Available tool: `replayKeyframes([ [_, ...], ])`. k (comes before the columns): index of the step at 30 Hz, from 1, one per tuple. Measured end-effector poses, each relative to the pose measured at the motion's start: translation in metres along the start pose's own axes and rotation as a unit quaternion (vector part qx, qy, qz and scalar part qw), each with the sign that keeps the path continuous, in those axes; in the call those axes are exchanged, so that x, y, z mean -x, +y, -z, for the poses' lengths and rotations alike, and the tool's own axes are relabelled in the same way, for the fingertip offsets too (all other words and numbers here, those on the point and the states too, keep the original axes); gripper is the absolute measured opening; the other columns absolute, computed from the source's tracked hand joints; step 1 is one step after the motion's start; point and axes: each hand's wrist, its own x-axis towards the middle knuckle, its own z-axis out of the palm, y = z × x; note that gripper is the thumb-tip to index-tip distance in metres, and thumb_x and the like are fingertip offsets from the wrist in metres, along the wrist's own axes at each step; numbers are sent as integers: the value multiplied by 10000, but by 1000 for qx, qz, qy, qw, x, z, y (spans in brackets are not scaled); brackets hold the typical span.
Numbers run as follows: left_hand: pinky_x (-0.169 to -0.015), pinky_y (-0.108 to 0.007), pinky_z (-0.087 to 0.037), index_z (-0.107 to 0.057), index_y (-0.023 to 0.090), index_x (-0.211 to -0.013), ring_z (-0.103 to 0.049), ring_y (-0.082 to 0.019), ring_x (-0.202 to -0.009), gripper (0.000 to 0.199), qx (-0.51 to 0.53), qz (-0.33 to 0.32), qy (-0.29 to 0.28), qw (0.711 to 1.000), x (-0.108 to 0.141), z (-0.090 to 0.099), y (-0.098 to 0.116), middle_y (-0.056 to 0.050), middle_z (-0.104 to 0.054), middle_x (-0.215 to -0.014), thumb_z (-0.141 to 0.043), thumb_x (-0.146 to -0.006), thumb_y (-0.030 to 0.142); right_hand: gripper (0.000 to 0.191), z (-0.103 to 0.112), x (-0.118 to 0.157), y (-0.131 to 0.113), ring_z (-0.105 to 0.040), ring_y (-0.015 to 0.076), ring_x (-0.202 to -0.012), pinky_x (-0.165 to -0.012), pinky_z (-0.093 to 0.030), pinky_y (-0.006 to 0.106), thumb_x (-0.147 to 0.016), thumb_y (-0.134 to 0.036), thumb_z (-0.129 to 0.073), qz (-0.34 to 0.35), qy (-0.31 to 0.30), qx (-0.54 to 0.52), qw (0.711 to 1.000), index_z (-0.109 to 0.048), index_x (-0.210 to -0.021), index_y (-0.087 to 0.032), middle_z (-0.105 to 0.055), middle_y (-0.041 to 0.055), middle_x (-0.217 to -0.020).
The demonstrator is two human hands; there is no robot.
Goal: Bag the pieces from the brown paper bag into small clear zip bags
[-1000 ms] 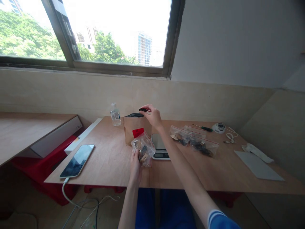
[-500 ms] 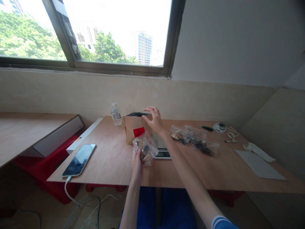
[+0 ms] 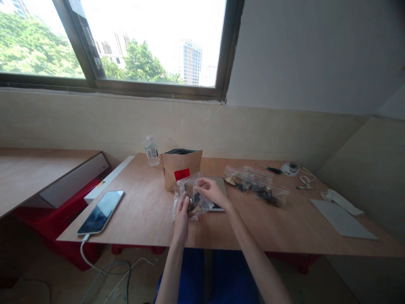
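Both hands are at the middle of the wooden table (image 3: 142,219). My left hand (image 3: 181,220) grips the lower left of a clear zip bag (image 3: 200,203) holding dark and tan chunks. My right hand (image 3: 212,192) pinches the bag's upper right side. Behind them stands a brown paper bag (image 3: 181,164) with a red label and a dark lining at its open top. A digital scale (image 3: 220,186) lies partly hidden under my right hand and the zip bag.
A water bottle (image 3: 152,151) stands at the back. A phone (image 3: 100,212) with a white cable lies left. To the right are two filled zip bags (image 3: 255,185), a screwdriver (image 3: 268,169), a tape roll (image 3: 290,169), a white cloth (image 3: 332,196) and a grey sheet (image 3: 341,219).
My right hand has moved down and toward me from above the paper bag onto the zip bag. The small dark item it held earlier no longer shows. The left hand still holds the zip bag.
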Motion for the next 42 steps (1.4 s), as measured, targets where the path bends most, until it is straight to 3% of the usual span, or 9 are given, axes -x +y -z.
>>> replayKeyframes([
  [7, -1038, -323, -363, -643, 219, -1138, -467, -234, -1256, 395, -71, -41, -25, 996, 0, -1, 6, -64, -590, -1273, -663, -766, 348, 430, -5, -3, 5, -515, 145, -752, -701, -437, 270, -808, -369, -613, 52, -24, 55, 997, -586, -1218, -243, -605, 37, -969],
  [13, -1003, -303, -400, -651, 215, -1125, -498, -224, -1226, 391, -64, -26, -39, 997, 3, -1, 11, -67, -598, -1263, -669, -756, 342, 269, -7, -1, 13, -548, 194, -1025, -883, -441, 319, -846, -318, -561, 68, -53, 31, 996, -644, -1083, -222, -572, 73, -1091],
  [18, -947, -301, -452, -673, 196, -1069, -555, -212, -1153, 342, -12, 18, -49, 999, 1, -1, 8, -71, -634, -1198, -670, -754, 330, 239, 0, -5, 15, -604, 170, -857, -750, -484, 292, -795, -334, -610, 42, -78, -20, 996, -639, -973, -177, -632, 58, -979],
  [21, -887, -298, -490, -681, 173, -1012, -607, -207, -1066, 314, 26, 55, -43, 997, -1, 1, 4, -82, -655, -1144, -697, -732, 315, 250, 6, -7, 17, -609, 155, -777, -737, -480, 291, -743, -366, -665, 30, -49, -42, 997, -647, -895, -168, -656, 33, -863],
  [24, -858, -283, -505, -673, 178, -1002, -641, -187, -983, 322, 48, 69, -52, 995, -2, 4, 4, -70, -678, -1074, -727, -706, 294, 308, 10, -6, 15, -607, 149, -728, -687, -486, 286, -714, -406, -684, 2, -32, -65, 997, -668, -906, -167, -669, 39, -868],
  [30, -889, -293, -490, -603, 213, -1164, -603, -208, -1081, 437, 42, 62, -102, 992, 0, 7, 10, -75, -643, -1165, -689, -744, 298, 390, 14, -1, 3, -618, 171, -748, -683, -487, 297, -680, -463, -695, -65, -5, -158, 985, -708, -919, -155, -697, 54, -872],
  [33, -932, -319, -469, -581, 208, -1200, -574, -223, -1128, 458, 40, 51, -116, 991, 2, 6, 13, -90, -615, -1214, -672, -760, 296, 414, 15, 0, 2, -612, 170, -742, -699, -465, 298, -641, -466, -727, -104, -30, -178, 978, -718, -900, -143, -699, 52, -845],
  [38, -963, -351, -448, -579, 203, -1201, -567, -230, -1135, 447, 46, 23, -132, 990, 3, 5, 14, -95, -598, -1230, -661, -766, 268, 423, 13, 3, 4, -552, 134, -642, -641, -406, 261, -639, -499, -726, -129, -128, -168, 969, -716, -812, -113, -668, 30, -724],
  [42, -942, -336, -458, -570, 229, -1208, -561, -231, -1140, 469, 48, 16, -130, 990, 3, 4, 14, -85, -580, -1252, -675, -753, 267, 417, 9, 6, 2, -488, 92, -573, -566, -354, 223, -624, -486, -752, -134, -129, -201, 962, -697, -836, -131, -631, -4, -696],
])
